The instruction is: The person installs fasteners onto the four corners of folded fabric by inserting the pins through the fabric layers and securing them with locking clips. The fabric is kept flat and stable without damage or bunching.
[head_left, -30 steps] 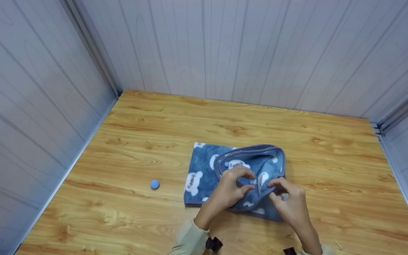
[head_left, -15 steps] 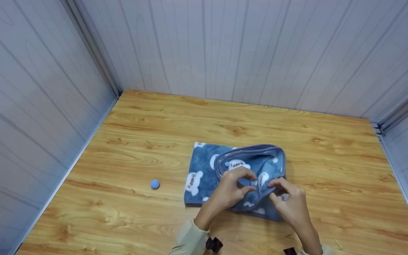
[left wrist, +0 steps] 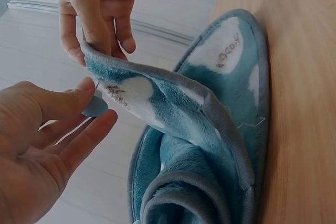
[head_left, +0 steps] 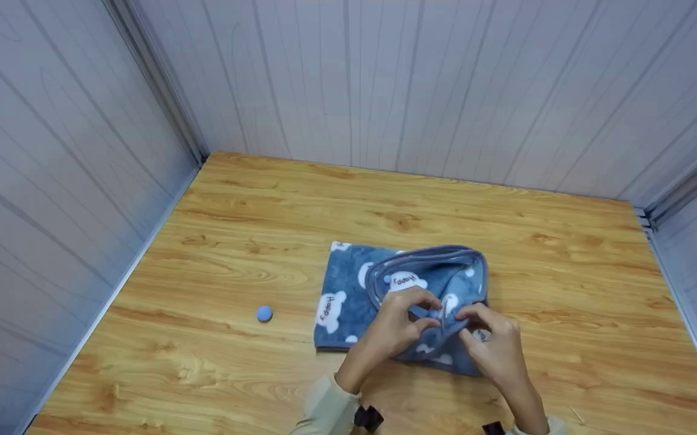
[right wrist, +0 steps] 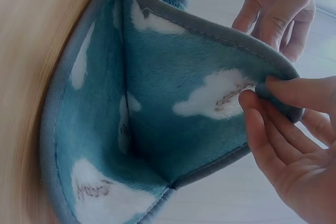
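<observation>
A folded blue fleece blanket (head_left: 348,272) with white bear shapes lies on the table, its right part lifted into a loop with piped edges. My left hand (head_left: 393,323) pinches a round blue pin head (left wrist: 95,106) between thumb and fingers; a thin shaft shows between it and the raised cloth edge. My right hand (head_left: 496,344) pinches the raised blanket corner, with a small blue cap (right wrist: 262,90) between thumb and forefinger against the inner side. Another small blue piece (head_left: 387,280) sits on the cloth within the loop.
A round blue piece (head_left: 265,314) lies on the wooden table (head_left: 233,260) left of the blanket. A thin pale sliver (head_left: 577,415) lies at the front right. White panel walls (head_left: 384,84) stand at the back and both sides.
My left fingertips have shifted slightly right, bringing the blue pin head closer to the raised cloth edge. My right hand has moved slightly left, still gripping the corner.
</observation>
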Demonstrator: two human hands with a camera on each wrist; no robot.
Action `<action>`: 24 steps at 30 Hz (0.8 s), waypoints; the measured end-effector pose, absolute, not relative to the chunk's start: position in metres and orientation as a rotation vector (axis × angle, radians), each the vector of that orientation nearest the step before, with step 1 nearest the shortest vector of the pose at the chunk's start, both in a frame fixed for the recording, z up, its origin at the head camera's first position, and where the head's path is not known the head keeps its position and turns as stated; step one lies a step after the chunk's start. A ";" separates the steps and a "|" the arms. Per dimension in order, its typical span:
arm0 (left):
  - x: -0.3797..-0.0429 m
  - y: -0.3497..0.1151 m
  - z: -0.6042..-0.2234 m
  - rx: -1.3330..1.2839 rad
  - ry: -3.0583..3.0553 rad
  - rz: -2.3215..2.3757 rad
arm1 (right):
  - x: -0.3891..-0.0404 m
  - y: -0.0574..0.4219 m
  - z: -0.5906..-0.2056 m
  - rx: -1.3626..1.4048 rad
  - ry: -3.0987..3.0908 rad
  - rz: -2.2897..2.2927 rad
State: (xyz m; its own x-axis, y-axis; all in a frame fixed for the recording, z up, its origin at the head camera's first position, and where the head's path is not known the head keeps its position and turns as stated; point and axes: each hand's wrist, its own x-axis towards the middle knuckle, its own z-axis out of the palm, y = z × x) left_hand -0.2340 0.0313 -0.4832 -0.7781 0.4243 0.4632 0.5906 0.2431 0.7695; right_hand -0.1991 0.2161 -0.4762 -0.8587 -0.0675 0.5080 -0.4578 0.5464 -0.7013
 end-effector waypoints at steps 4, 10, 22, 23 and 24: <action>-0.234 0.034 -0.486 -0.983 -2.316 -1.544 | -0.199 0.214 -0.476 0.419 -2.375 1.260; -0.234 0.037 -0.488 -1.017 -2.304 -1.480 | -0.198 0.214 -0.478 0.453 -2.372 1.266; -0.224 0.045 -0.487 -1.027 -2.631 -1.416 | -0.194 0.217 -0.480 0.393 -2.441 1.302; -0.224 0.046 -0.487 -1.017 -2.628 -1.417 | -0.194 0.217 -0.479 0.386 -2.451 1.300; -0.223 0.046 -0.487 -1.004 -2.620 -1.418 | -0.194 0.218 -0.479 0.381 -2.460 1.299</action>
